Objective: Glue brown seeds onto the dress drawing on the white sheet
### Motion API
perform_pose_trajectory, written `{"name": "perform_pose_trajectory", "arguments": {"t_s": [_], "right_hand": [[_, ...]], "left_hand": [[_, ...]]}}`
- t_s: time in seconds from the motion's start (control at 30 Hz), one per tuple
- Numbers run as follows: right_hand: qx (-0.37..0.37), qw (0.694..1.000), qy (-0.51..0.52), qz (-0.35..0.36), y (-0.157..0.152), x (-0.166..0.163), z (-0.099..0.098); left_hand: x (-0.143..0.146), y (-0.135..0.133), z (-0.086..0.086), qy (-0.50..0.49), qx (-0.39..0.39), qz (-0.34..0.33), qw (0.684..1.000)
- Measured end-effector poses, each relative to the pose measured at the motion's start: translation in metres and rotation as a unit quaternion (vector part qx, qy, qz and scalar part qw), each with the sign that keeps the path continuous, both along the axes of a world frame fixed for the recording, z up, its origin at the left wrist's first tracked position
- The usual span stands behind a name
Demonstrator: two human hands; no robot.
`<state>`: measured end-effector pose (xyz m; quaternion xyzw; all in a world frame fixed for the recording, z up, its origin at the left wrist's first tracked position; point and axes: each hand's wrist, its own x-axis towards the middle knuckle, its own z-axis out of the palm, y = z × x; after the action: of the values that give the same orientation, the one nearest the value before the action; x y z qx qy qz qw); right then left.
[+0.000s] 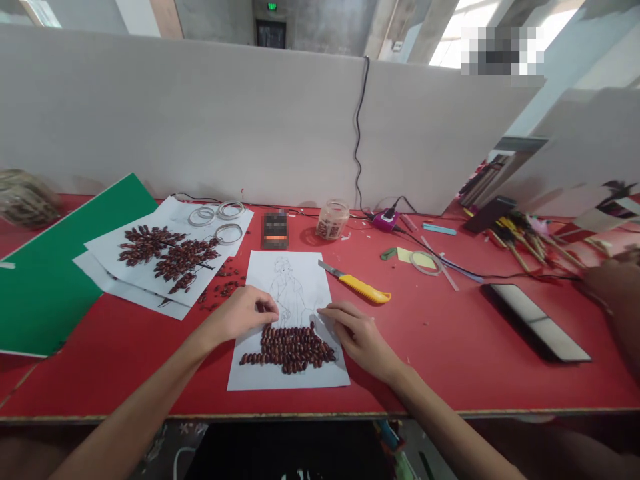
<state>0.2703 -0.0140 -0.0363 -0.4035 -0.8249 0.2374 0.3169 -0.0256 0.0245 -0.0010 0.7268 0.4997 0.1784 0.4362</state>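
A white sheet of paper (260,272) with a pencil drawing of a figure lies before me on the red table. Rows of glossy dark brown beans (295,347) cover its lower half. My left hand (245,310) is over the sheet's left side, fingertips pinched together just above the top row; whatever they hold is hidden. My right hand (354,330) lies at the sheet's right edge, index finger stretched toward the drawing and the other fingers loosely bent, with nothing visible in it. Close to it, a yellow utility knife (363,288) lies with its blade out.
Loose beans (227,289) lie left of the sheet, beside papers with bean pictures (200,293) and tape rolls (229,233). A phone (275,230) and a jar (333,220) stand behind. Rightward are a purple plug (386,219), a dark tablet-like slab (537,323) and another person's hand (613,283).
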Motion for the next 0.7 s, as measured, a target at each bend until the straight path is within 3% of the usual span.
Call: {"name": "perform_pose_trajectory", "arguments": {"t_s": [0.17,0.33,0.7], "right_hand": [[-0.006,1.0,-0.005,-0.001,-0.0002,0.0,0.0004],[-0.004,1.0,-0.006,0.002,-0.0009,-0.0002,0.0013],[0.012,0.999,-0.028,0.017,0.0023,-0.0008,-0.0029]], "left_hand": [[0.001,0.0081,-0.0061,-0.008,-0.037,-0.038,0.999],[0.0012,0.0074,-0.0037,0.053,0.033,-0.026,0.998],[-0.0028,0.0073,-0.0023,0.055,-0.031,-0.046,0.997]]}}
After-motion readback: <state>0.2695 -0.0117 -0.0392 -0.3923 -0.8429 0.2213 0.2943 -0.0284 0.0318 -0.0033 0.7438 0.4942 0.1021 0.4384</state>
